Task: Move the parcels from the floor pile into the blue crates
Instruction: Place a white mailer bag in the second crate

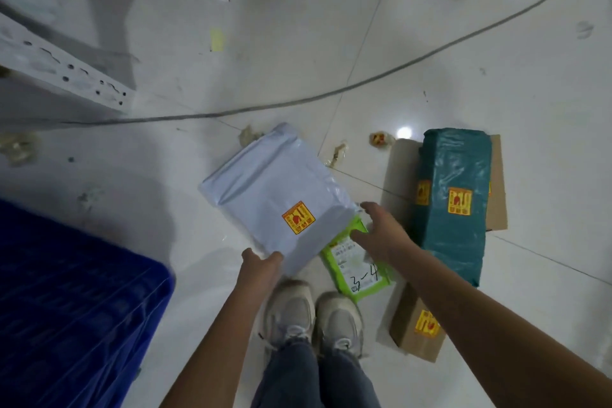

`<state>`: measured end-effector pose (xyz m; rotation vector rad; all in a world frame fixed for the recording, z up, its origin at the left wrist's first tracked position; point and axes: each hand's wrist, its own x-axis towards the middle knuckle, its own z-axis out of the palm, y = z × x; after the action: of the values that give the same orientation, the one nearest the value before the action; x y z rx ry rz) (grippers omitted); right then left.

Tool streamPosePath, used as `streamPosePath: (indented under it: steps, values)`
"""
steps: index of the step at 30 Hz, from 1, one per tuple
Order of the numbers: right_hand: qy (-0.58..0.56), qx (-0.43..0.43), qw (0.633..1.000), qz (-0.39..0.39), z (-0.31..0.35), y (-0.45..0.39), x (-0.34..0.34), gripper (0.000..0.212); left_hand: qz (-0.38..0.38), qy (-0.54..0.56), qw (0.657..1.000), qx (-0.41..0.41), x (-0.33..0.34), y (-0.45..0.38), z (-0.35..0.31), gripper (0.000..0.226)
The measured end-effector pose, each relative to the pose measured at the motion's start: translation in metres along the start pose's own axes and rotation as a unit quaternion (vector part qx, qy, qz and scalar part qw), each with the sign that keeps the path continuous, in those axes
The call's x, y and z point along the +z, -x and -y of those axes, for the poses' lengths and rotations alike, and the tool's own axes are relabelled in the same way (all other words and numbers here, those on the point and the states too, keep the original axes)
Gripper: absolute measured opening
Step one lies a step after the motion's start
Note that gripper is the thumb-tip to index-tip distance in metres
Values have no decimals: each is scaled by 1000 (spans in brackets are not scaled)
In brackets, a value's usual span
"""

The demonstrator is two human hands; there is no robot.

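Note:
A white plastic-wrapped parcel (275,195) with an orange sticker is tilted above the floor in front of me. My left hand (261,263) grips its near corner, thumb on top. At the parcel's right edge my right hand (379,235) holds on with the fingers under that edge. Beneath it on the floor lies a green mailer (361,270) marked "3-4". A teal-wrapped parcel (452,205) rests on a flat cardboard box (399,172) to the right. A small brown box (417,328) sits near my right foot. The blue crate (66,308) stands at the lower left.
A grey cable (331,94) curves across the tiled floor behind the parcels. A white metal shelf rail (59,66) runs along the upper left. Scraps of tape and paper litter the floor. My shoes (314,315) stand just behind the white parcel.

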<state>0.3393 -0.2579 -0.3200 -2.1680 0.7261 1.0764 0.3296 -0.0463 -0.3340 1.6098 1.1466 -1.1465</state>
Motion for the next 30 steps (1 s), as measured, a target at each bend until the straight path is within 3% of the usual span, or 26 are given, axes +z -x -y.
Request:
streamPosePath:
  steps: [7,12,16,19,21,23,26,30]
  values:
    - [52,-22,997,49,10,-75,18,82,46,102,994,17,7,-43,1,48]
    - [-39,16,998,48,18,-81,24,76,55,164,985,-23,-2,-43,3,40]
    - [-93,37,993,56,27,-54,20,71,45,149,987,-25,-13,-26,1,54]
    - [-160,50,984,57,37,-20,11,57,19,77,997,15,-16,-3,-8,88]
    - [-171,44,984,38,47,7,5,51,-19,-91,992,88,-14,26,-19,106]
    - [-130,15,991,-2,59,39,1,43,2,-176,967,187,-7,57,-28,103]
    - [-47,-38,993,-99,77,90,-11,37,118,-24,972,201,-1,110,-45,69]
    - [31,-125,972,-196,103,156,-44,34,150,164,965,138,-26,178,-74,50]
